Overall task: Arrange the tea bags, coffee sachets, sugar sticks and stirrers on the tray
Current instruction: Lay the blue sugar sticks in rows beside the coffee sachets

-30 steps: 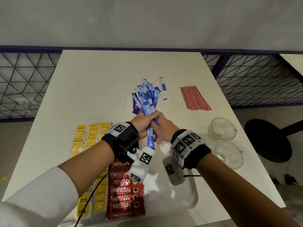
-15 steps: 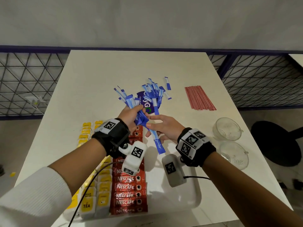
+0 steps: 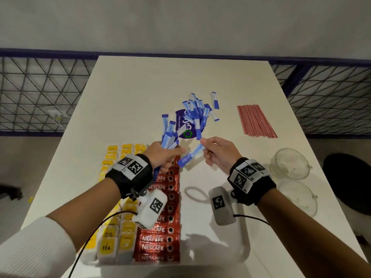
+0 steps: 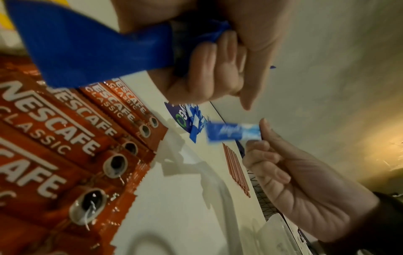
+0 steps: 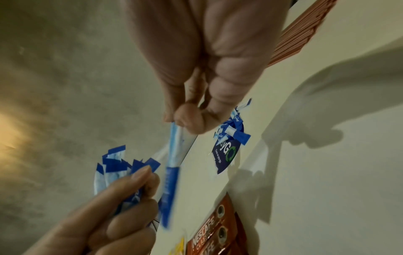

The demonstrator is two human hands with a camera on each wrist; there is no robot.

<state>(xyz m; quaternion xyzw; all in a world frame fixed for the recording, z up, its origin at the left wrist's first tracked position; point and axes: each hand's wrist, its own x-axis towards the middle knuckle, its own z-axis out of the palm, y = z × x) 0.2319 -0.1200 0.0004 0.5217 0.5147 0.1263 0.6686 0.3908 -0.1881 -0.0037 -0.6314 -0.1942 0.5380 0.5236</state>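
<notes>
The right hand (image 3: pixel 217 152) pinches one sugar stick (image 3: pixel 190 155) by its far end, its long axis slanting down-left toward the left hand (image 3: pixel 164 155). That hand's fingers (image 4: pixel 209 69) are curled round a bundle of sugar sticks (image 3: pixel 167 135) just beside it.

A café or office break area: a white table (image 3: pixel 140 93) stands against a plain wall, flanked by wire-mesh railing (image 3: pixel 40 93); on the table lie Nescafé sachets (image 3: pixel 160 233), tea bags (image 3: pixel 106 247), stirrers (image 3: pixel 255 121) and glass cups (image 3: pixel 289 163).

The right hand (image 3: pixel 217 152) draws apart from the left hand (image 3: pixel 163 155), now pinching a single sugar stick (image 3: pixel 190 155) pulled from the bunch (image 3: pixel 168 135).
</notes>
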